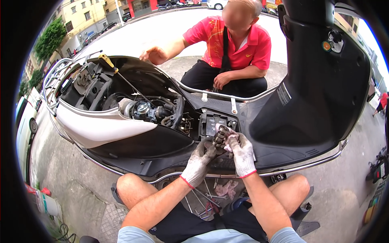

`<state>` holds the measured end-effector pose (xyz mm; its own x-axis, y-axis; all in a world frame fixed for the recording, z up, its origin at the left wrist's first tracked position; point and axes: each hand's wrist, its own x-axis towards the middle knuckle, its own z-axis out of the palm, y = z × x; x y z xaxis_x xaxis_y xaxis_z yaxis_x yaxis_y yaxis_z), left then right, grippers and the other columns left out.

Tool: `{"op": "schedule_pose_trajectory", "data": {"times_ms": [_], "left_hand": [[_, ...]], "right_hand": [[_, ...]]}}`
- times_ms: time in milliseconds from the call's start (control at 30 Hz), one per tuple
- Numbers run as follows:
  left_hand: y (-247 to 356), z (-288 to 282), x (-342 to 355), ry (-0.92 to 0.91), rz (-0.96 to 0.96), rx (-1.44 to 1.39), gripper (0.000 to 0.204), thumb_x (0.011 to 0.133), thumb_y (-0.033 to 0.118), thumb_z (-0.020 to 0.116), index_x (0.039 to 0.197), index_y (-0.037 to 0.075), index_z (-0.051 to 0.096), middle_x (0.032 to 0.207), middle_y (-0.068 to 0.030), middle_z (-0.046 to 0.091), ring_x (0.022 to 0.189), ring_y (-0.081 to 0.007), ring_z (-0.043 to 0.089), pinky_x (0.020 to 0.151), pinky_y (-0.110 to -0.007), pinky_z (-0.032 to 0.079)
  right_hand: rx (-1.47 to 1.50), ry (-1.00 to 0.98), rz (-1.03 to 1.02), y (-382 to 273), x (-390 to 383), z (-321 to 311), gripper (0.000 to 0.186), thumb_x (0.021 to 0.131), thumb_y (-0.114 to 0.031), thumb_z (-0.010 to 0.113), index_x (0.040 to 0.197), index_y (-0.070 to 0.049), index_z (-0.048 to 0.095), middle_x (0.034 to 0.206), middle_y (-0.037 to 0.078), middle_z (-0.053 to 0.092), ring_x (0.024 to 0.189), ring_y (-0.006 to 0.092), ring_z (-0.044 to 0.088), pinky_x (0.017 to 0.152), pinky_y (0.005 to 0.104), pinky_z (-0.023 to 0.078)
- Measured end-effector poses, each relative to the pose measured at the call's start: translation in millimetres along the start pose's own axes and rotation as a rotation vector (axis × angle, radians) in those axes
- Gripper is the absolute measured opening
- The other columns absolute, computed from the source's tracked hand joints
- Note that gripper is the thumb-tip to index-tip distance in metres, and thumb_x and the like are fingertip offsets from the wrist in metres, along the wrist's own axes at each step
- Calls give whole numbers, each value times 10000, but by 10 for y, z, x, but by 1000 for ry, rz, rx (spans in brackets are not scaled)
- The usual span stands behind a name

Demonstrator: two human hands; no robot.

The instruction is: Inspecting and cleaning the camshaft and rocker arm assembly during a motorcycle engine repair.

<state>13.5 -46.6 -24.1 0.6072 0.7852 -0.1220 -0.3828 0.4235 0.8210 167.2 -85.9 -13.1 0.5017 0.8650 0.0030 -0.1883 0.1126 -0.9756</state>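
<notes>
Grey metal part (221,137), small and ribbed, sits between my two gloved hands above the scooter floorboard (162,146), at six o'clock from the battery (214,123). My left hand (198,160) closes under it for support; my right hand (242,154) presses a rag (228,132) around it.

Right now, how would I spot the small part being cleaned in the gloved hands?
Find the opened scooter lying across the view, then its footboard near the person's knees. There the left hand and right hand meet around a small dark metal part, ribbed and cylindrical, with a pinkish rag against it.
</notes>
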Motion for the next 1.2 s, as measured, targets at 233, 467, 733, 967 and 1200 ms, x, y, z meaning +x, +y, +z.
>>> {"op": "schedule_pose_trajectory", "data": {"times_ms": [233, 467, 733, 967, 1200], "left_hand": [[-90, -96, 57, 82, 87, 519, 601, 993, 274, 662, 1467, 20, 393, 1281, -86, 574, 1081, -146, 594, 910, -319, 513], [33, 47, 2, 125, 58, 394, 600, 956, 198, 668, 1457, 15, 393, 1257, -100, 570, 1063, -146, 593, 893, -303, 529], [-89, -3, 34, 249, 302, 690, 650, 814, 12, 748, 1385, 23, 438, 1256, -98, 573, 1130, -166, 569, 994, -321, 486], [-22, 38, 37, 285, 350, 765, 665, 790, -1, 771, 1368, 35, 444, 1247, -98, 576, 1136, -172, 575, 997, -325, 490], [6, 79, -17, 264, 410, 782, 678, 727, -67, 785, 1318, 32, 469, 1266, -109, 562, 1162, -194, 575, 1018, -333, 478]], "right_hand": [[-44, -128, -58, -8, 82, 49, 205, 979, -192, 673, 1063, -8, 645, 860, 2, 632, 721, 61, 563, 620, 225, 468], [141, -8, -22, 135, 83, 44, 165, 1013, -181, 628, 1049, -20, 627, 891, 4, 626, 709, 50, 532, 620, 220, 470], [-62, -144, 26, -52, -113, 115, 207, 1008, -212, 618, 1050, -10, 621, 862, 17, 632, 691, 63, 536, 602, 244, 459], [42, -76, 26, 174, -36, 26, 177, 992, -191, 643, 1080, -38, 625, 801, -12, 597, 665, 53, 527, 557, 226, 443], [335, -208, 115, 30, -149, -19, 333, 995, -227, 660, 1243, -22, 575, 850, -17, 593, 628, 34, 508, 532, 188, 428]]}}
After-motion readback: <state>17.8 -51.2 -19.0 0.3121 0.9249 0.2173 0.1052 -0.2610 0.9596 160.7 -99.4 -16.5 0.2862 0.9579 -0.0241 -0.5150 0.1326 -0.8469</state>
